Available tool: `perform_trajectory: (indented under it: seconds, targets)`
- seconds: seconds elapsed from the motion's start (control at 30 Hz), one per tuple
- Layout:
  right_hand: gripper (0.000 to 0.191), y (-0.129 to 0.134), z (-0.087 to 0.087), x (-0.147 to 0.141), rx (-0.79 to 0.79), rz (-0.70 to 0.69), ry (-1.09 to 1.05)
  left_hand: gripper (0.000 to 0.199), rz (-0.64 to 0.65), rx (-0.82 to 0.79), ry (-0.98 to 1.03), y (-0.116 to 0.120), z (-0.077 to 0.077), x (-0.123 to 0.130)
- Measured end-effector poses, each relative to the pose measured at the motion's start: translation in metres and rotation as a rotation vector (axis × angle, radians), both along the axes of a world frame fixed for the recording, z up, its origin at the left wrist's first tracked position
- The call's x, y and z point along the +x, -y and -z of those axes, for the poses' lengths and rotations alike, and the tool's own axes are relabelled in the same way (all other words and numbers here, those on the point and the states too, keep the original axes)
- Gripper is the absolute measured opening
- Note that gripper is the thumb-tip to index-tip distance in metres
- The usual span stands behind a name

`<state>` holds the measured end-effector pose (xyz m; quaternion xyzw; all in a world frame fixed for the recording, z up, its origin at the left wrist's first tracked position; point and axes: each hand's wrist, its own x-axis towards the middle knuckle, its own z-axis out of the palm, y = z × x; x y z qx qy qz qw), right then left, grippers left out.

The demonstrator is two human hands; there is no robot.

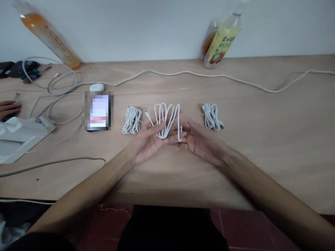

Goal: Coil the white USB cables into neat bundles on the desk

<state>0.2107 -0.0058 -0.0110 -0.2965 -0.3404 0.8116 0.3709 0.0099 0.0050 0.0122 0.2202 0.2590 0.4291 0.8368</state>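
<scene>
A white cable (163,122) lies in loose loops over my left hand (150,141), whose thumb rests across the loops; its plug end sticks out at the upper left. My right hand (205,141) is beside the loops' right end, palm turned inward, thumb and fingers apart, with its fingertips close to the left fingers. Whether it touches the cable is unclear. Left of my hands lies a tied white cable bundle (132,120), and a second tied bundle (211,116) lies beyond my right hand.
A phone (98,112) and a white case (96,87) lie to the left, near tangled cables. An orange bottle (49,40) and a yellow bottle (222,42) stand by the wall. A long white cable (185,72) crosses the table (274,139). Another person's hand (9,108) is at far left.
</scene>
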Motion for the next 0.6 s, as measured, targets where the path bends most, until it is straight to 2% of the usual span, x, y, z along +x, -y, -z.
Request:
perform_trajectory:
  seconds: [0.1, 0.37, 0.5, 0.6]
  targets:
    - [0.043, 0.002, 0.001, -0.002, -0.001, -0.065, -0.002, 0.046, -0.003, -0.012, -0.045, -0.002, 0.000, 0.000]
    - [0.025, 0.003, 0.002, -0.006, 0.223, 0.287, 0.293, 0.042, -0.048, 0.061, -0.182, -0.001, 0.007, 0.005]
    - [0.022, 0.003, 0.002, -0.006, 0.320, 0.340, 0.388, 0.032, -0.036, 0.156, -0.250, 0.001, 0.012, 0.006]
    - [0.024, 0.003, 0.002, -0.007, 0.324, 0.334, 0.397, 0.034, 0.005, 0.248, -0.307, 0.000, 0.013, 0.004]
